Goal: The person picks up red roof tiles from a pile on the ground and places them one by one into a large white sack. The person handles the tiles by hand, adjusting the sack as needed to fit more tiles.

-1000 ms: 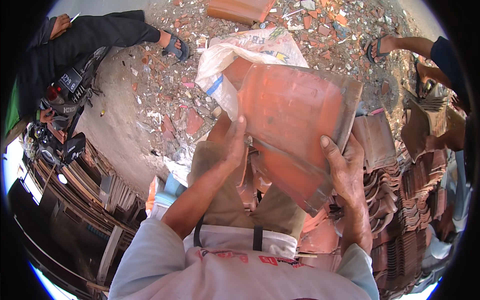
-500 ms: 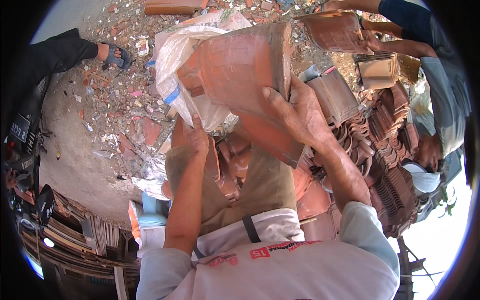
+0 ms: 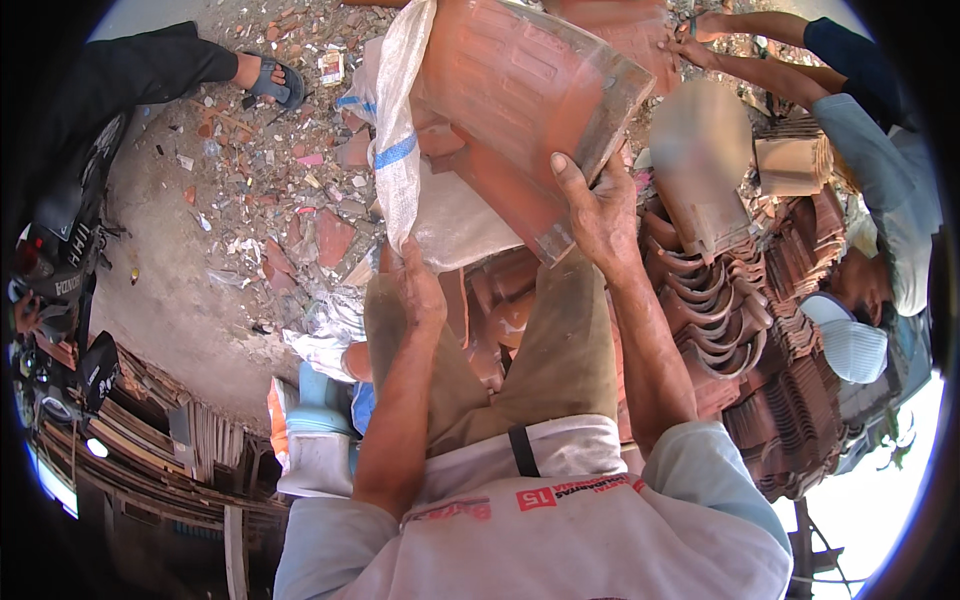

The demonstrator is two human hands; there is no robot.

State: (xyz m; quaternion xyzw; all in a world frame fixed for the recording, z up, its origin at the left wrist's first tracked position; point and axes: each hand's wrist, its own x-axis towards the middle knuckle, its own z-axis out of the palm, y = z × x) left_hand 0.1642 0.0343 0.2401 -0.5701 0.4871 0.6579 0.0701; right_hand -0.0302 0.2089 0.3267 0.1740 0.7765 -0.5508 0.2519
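Person's hands apart: left hand clamped on rim of white sack, right hand gripping edge of reddish roof tile, tilted at sack's mouth; stacked tiles at right.

Pale shirt — red print, blue-grey sleeves, khaki trousers (one dark strap showing)

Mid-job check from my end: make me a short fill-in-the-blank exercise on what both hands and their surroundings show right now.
1. The left hand holds the white sack, whose stripe is ____.
2. The digit of the right hand lying in front of the roof tile is the ____.
3. The co-worker's cap shows near the picture's ____ edge.

Missing words: blue; thumb; right.
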